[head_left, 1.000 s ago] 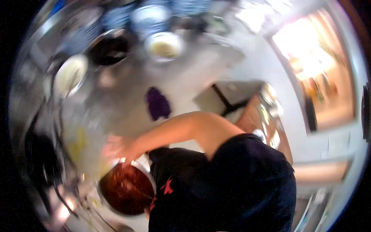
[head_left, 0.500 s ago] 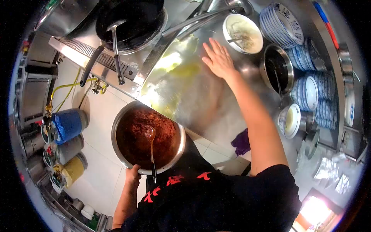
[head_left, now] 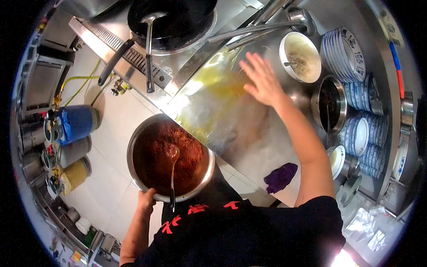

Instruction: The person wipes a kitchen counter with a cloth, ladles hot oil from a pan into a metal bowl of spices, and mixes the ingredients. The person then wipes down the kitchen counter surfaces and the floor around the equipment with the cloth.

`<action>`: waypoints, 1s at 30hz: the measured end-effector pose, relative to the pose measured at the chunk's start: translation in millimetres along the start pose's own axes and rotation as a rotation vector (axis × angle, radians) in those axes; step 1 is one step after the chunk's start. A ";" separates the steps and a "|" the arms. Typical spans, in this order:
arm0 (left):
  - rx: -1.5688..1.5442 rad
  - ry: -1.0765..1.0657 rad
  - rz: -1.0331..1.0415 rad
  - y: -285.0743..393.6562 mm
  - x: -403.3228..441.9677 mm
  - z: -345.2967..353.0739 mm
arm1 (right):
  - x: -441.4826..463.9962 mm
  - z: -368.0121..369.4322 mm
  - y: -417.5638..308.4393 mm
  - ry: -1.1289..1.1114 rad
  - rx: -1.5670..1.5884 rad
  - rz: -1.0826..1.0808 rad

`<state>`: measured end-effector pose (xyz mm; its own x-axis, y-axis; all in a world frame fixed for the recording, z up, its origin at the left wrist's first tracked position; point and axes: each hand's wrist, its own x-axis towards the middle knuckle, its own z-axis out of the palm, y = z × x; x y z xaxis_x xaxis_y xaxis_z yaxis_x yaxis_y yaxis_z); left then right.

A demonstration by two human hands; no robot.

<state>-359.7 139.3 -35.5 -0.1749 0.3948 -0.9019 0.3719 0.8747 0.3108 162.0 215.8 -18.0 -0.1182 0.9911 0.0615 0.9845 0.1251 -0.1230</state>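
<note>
My left hand point(head_left: 147, 198) is closed on the near rim of a large metal pot point(head_left: 206, 175). Inside the pot is a coarse red-brown mass point(head_left: 189, 147) in dark liquid, and a metal spoon point(head_left: 172, 171) with a black handle end lies over it. Fingers spread, my right hand point(head_left: 263, 82) is held flat over the steel counter point(head_left: 249, 142), holding nothing; whether the palm touches the metal is unclear. Yellowish, wet-looking smears point(head_left: 209, 95) shine on the counter left of that hand. A white bowl point(head_left: 313, 73) with pale minced food and a spoon stands just right of it.
A black wok point(head_left: 178, 38) with a ladle point(head_left: 149, 53) sits on the stove at upper left. Stacked blue-and-white plates point(head_left: 342, 53) and a metal bowl of dark contents point(head_left: 340, 118) line the right side. A purple cloth point(head_left: 280, 178) lies near the counter's front edge. Gas cylinders point(head_left: 78, 124) stand left.
The view has shifted, so the counter items appear farther right and lower. My right hand remains spread over the counter, and my left hand keeps its hold on the pot.
</note>
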 end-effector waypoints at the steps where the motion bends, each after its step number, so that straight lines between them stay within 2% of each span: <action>1: 0.000 -0.013 0.007 -0.5 -1.9 -0.4 | 4.9 0.6 11.4 0.044 -0.004 0.012; 2: 0.002 -0.026 0.020 0.5 -2.1 -1.0 | 11.8 1.6 22.4 0.094 -0.010 0.027; 7: 0.040 -0.020 0.003 6.1 -6.2 1.0 | 44.2 37.9 51.1 0.065 -0.207 0.176; 10: -0.008 -0.036 0.010 3.9 -7.1 -0.9 | 46.5 35.0 31.7 -0.055 -0.214 0.121; 11: -0.039 -0.048 0.021 3.9 -6.8 -1.3 | 39.6 31.6 18.1 -0.064 -0.178 0.015; 14: 0.007 -0.020 -0.013 1.3 -1.0 -2.3 | 31.2 13.8 -16.7 -0.108 -0.043 -0.096; 18: -0.054 -0.047 0.001 2.2 -2.8 -2.2 | 52.7 15.6 -21.0 0.078 -0.021 -0.102; 23: 0.003 -0.048 0.009 0.7 -1.8 -1.7 | 28.0 -22.0 -82.9 0.511 0.175 -0.200; 30: -0.004 -0.041 0.027 -0.6 1.5 -1.5 | 2.5 -40.3 -137.4 0.617 0.256 -0.028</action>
<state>-361.5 139.8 -36.6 -0.1274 0.4063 -0.9048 0.3727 0.8650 0.3360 31.7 199.3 39.0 0.0271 0.7887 0.6142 0.9112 0.2332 -0.3397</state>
